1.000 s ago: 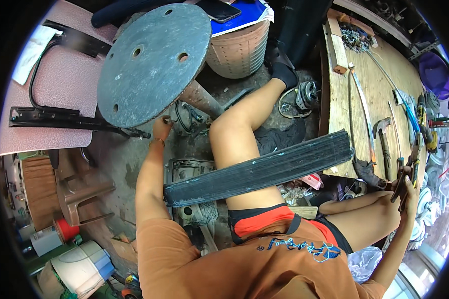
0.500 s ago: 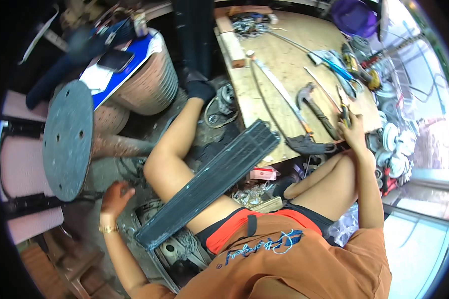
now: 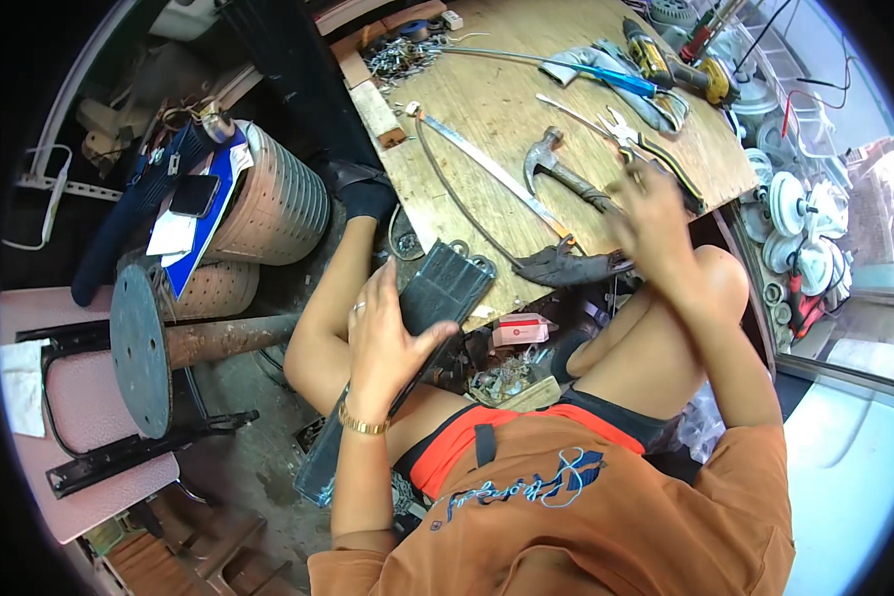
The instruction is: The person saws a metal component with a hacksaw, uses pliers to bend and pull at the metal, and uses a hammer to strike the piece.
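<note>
My left hand (image 3: pixel 379 333) lies over a long black ribbed bar (image 3: pixel 452 283) resting across my left thigh. Its fingers are stretched out and its thumb stands apart. Smeared by motion, my right hand (image 3: pixel 656 223) is over the near right part of the workbench, beside the hammer (image 3: pixel 556 171) and the pliers (image 3: pixel 651 149) with black-and-yellow handles. Whether its fingers touch either tool cannot be made out. A bow saw (image 3: pixel 497 179) with a dark wrapped handle lies left of the hammer. Beyond the pliers are a blue-handled screwdriver (image 3: pixel 616 77) and a grey glove (image 3: pixel 571 65).
A yellow-and-black drill (image 3: pixel 680 70) lies at the workbench's (image 3: pixel 467 89) far right. White pulleys (image 3: pixel 790 209) crowd its right side. On my left stand a metal stand with a round plate (image 3: pixel 139 348), a perforated drum (image 3: pixel 273 199) with a phone (image 3: pixel 195 196) on top, and a pink chair (image 3: pixel 84 368).
My left hand has come from the left side onto the black bar. The pliers, held in my right hand before, now lie on the workbench, with that hand moved closer to the hammer.
</note>
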Motion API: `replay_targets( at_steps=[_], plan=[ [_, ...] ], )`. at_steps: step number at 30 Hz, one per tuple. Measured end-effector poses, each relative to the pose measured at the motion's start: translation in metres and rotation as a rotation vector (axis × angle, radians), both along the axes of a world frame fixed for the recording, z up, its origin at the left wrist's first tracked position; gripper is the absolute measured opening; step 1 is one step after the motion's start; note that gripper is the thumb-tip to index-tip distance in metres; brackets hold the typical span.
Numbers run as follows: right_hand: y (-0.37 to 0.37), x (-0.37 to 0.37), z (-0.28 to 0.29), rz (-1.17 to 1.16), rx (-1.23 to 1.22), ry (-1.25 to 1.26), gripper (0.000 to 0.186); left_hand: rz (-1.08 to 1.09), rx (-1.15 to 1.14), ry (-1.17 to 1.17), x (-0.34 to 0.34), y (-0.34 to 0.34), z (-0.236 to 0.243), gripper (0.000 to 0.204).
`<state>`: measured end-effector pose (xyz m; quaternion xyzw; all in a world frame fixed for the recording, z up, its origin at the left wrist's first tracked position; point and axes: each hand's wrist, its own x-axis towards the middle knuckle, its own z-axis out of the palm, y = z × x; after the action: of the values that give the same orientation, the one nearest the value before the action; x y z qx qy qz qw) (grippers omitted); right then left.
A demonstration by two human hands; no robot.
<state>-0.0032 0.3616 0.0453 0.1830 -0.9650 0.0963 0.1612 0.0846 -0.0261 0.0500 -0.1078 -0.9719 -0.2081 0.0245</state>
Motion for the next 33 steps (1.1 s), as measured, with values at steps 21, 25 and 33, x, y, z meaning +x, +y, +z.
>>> replay_targets(
  at_steps=[21,25,33],
  plan=[
    [-0.032,0.080,-0.007,0.011,-1.034,-0.382,0.031,0.051,0.111,-0.097,-0.022,0.042,-0.006,0.106],
    [-0.042,0.111,-0.006,0.033,-1.197,-0.375,0.026,0.123,-0.024,0.014,-0.021,0.046,-0.002,0.102],
    [-0.064,0.132,0.003,0.212,-1.158,-0.470,0.025,0.183,-0.224,0.004,-0.015,0.060,-0.002,0.098]
  ],
)
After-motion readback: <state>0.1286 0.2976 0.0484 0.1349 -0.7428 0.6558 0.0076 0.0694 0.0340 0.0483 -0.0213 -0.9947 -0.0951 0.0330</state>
